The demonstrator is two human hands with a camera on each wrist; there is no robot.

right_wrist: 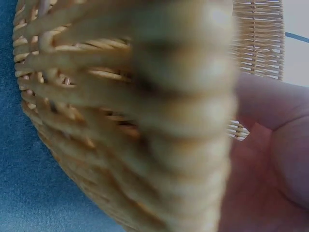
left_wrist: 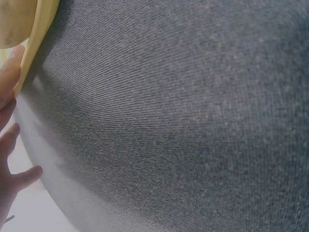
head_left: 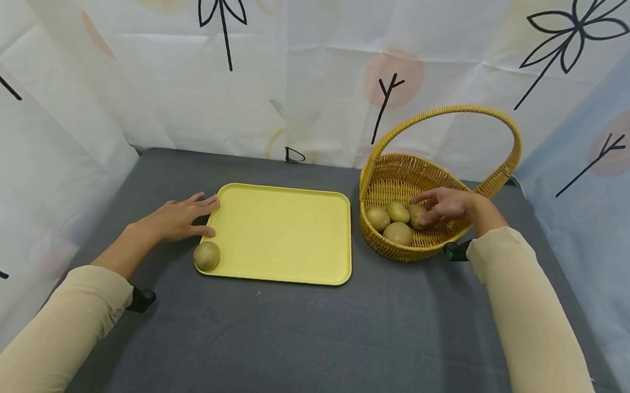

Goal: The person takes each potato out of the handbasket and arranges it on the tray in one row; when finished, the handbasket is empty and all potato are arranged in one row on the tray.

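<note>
A yellow rectangular tray lies on the dark cloth, with one round potato in its near left corner. My left hand rests at the tray's left edge, fingers spread and fairly straight, just beyond that potato. In the left wrist view, fingers touch the tray's rim beside the potato. To the right stands a wicker basket with a tall handle and several potatoes. My right hand reaches inside, thumb and fingers around the rightmost potato. The basket's rim hides those fingertips in the right wrist view.
The basket's handle arches high behind the right hand. A grey cloth covers the table. White printed curtains hang at the back and along both sides, close to the table's edges.
</note>
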